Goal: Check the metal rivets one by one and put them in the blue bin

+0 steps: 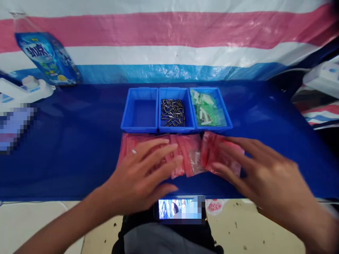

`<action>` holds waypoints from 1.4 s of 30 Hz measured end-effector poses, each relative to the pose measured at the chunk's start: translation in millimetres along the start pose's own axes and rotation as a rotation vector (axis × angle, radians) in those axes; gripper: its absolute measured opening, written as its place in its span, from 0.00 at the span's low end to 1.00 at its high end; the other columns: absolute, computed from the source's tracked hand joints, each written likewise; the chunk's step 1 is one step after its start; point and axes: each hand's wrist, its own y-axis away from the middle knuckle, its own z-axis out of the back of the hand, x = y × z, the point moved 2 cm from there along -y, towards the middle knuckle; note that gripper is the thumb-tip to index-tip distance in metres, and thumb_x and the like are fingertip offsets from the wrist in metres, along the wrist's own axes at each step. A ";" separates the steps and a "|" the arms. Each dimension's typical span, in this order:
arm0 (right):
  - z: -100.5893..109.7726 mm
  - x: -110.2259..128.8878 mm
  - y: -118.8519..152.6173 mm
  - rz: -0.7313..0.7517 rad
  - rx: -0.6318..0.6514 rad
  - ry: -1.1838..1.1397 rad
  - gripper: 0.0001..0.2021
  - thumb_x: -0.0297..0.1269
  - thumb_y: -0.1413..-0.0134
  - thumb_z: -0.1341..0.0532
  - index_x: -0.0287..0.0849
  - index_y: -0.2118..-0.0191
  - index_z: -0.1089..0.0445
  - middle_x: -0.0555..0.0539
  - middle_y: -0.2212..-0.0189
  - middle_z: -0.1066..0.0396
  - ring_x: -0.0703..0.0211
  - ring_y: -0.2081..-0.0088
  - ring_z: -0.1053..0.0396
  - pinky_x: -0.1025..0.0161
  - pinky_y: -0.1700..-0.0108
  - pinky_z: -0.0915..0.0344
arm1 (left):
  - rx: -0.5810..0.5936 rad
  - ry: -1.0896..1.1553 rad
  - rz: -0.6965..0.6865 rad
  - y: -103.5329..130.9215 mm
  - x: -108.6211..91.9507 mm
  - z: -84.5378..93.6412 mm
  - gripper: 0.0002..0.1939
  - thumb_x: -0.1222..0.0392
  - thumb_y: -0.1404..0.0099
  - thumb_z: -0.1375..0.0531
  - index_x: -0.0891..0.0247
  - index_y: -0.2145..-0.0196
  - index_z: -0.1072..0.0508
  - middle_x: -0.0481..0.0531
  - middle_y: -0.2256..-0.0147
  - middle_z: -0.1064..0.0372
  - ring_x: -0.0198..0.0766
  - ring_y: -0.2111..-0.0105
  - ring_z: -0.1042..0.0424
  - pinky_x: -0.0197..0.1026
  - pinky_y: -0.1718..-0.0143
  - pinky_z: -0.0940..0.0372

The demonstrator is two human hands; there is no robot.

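Observation:
Several red-tinted plastic bags (194, 155) lie in an overlapping row on the blue table, just in front of three blue bins. My left hand (145, 169) is spread over the bags on the left, its fingers apart and holding nothing. My right hand (259, 169) reaches over the rightmost red bag (212, 151), thumb and fingers apart around it. The left bin (143, 114) is empty. Dark metal screw-like pieces (173, 113) fill the middle bin. In the right bin are green bags (209, 106) with white pieces.
A blue detergent pouch (49, 58) and a white bottle (29, 90) stand at the back left. A lit phone (180, 209) rests on my lap below the table's front edge. Behind the table (79, 151) hangs a striped sheet (174, 31). A white object (323, 77) is at the far right.

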 end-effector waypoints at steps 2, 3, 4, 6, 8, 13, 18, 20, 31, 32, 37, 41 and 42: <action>-18.8 7.6 22.9 0.032 0.055 -0.017 0.33 0.56 0.24 0.48 0.36 0.28 0.36 0.26 0.32 0.34 0.26 0.34 0.30 0.32 0.44 0.23 | 0.109 -0.113 0.030 11.2 -13.0 -12.7 0.28 0.44 0.24 0.40 0.62 0.35 0.29 0.62 0.30 0.36 0.64 0.31 0.34 0.67 0.41 0.23; -27.1 11.0 30.3 0.032 0.069 -0.048 0.33 0.54 0.24 0.47 0.37 0.25 0.41 0.26 0.28 0.40 0.25 0.29 0.35 0.28 0.39 0.26 | 0.147 -0.149 0.049 16.2 -14.9 -18.6 0.28 0.43 0.23 0.41 0.62 0.34 0.30 0.61 0.29 0.37 0.65 0.31 0.35 0.66 0.41 0.23; -33.7 14.7 35.0 0.042 0.080 -0.082 0.34 0.52 0.24 0.46 0.37 0.23 0.44 0.26 0.25 0.45 0.25 0.26 0.40 0.25 0.36 0.29 | 0.161 -0.167 0.058 20.9 -14.7 -22.9 0.27 0.44 0.23 0.41 0.62 0.35 0.29 0.61 0.29 0.38 0.65 0.30 0.36 0.66 0.41 0.23; -40.3 21.7 37.4 0.067 0.092 -0.139 0.34 0.48 0.25 0.43 0.39 0.22 0.47 0.29 0.23 0.50 0.27 0.23 0.46 0.23 0.32 0.34 | 0.158 -0.172 0.066 28.6 -10.5 -26.8 0.27 0.44 0.23 0.42 0.64 0.36 0.28 0.61 0.29 0.37 0.63 0.30 0.36 0.64 0.40 0.23; -40.1 27.7 33.3 0.104 0.101 -0.173 0.34 0.47 0.25 0.42 0.40 0.22 0.48 0.30 0.22 0.51 0.29 0.22 0.49 0.22 0.29 0.38 | 0.140 -0.174 0.072 33.9 -5.7 -25.7 0.28 0.41 0.23 0.42 0.66 0.38 0.27 0.62 0.31 0.35 0.64 0.30 0.35 0.66 0.40 0.23; -30.1 34.2 19.4 0.094 0.070 -0.207 0.31 0.44 0.27 0.39 0.46 0.24 0.42 0.32 0.21 0.55 0.27 0.20 0.59 0.18 0.29 0.41 | 0.089 -0.243 0.098 29.3 -9.3 -21.7 0.33 0.37 0.25 0.41 0.72 0.41 0.27 0.70 0.32 0.34 0.68 0.31 0.36 0.67 0.41 0.25; -19.6 33.5 21.5 0.158 0.058 -0.271 0.28 0.38 0.26 0.39 0.46 0.25 0.40 0.38 0.26 0.39 0.40 0.24 0.43 0.23 0.27 0.39 | 0.041 -0.244 0.070 10.2 -29.1 -30.6 0.36 0.36 0.27 0.38 0.64 0.33 0.31 0.63 0.29 0.39 0.65 0.28 0.40 0.65 0.32 0.34; -15.1 26.1 19.4 0.134 -0.021 -0.313 0.25 0.33 0.28 0.38 0.42 0.29 0.35 0.38 0.31 0.31 0.44 0.28 0.35 0.31 0.29 0.33 | 0.063 -0.218 0.036 6.4 -35.4 -38.5 0.35 0.36 0.27 0.39 0.63 0.34 0.30 0.60 0.29 0.37 0.61 0.29 0.39 0.63 0.31 0.35; -28.5 16.4 -50.4 0.412 -0.045 0.132 0.15 0.18 0.36 0.43 0.28 0.49 0.24 0.39 0.58 0.18 0.48 0.59 0.19 0.55 0.65 0.25 | 0.002 -0.239 -0.071 -14.5 -58.7 -62.8 0.24 0.49 0.25 0.38 0.66 0.39 0.25 0.61 0.38 0.27 0.59 0.37 0.27 0.61 0.33 0.32; -29.4 17.5 -51.2 0.418 -0.044 0.146 0.15 0.18 0.36 0.43 0.28 0.48 0.24 0.39 0.59 0.18 0.48 0.60 0.20 0.55 0.66 0.26 | 0.008 -0.240 -0.078 -14.7 -60.8 -65.0 0.21 0.50 0.25 0.38 0.66 0.42 0.23 0.60 0.40 0.25 0.59 0.39 0.26 0.61 0.34 0.30; -33.4 17.7 -49.5 0.479 -0.043 0.191 0.19 0.19 0.36 0.44 0.27 0.42 0.27 0.38 0.56 0.20 0.50 0.61 0.23 0.55 0.65 0.29 | -0.061 -0.205 -0.077 -4.1 -66.3 -66.9 0.13 0.56 0.28 0.36 0.66 0.51 0.20 0.60 0.41 0.24 0.58 0.40 0.24 0.60 0.32 0.32; -39.8 14.7 -54.3 0.538 -0.038 0.187 0.16 0.20 0.37 0.43 0.31 0.46 0.26 0.39 0.56 0.21 0.51 0.60 0.25 0.57 0.64 0.32 | -0.084 -0.175 -0.070 -0.1 -66.2 -66.8 0.11 0.57 0.28 0.34 0.66 0.53 0.20 0.60 0.41 0.24 0.57 0.39 0.25 0.60 0.30 0.34; -40.7 13.6 -55.4 0.544 -0.033 0.186 0.15 0.20 0.38 0.42 0.32 0.49 0.25 0.39 0.56 0.21 0.51 0.60 0.26 0.57 0.64 0.33 | -0.083 -0.173 -0.072 -0.2 -66.2 -67.2 0.11 0.57 0.29 0.34 0.66 0.53 0.20 0.60 0.41 0.24 0.57 0.38 0.26 0.60 0.30 0.33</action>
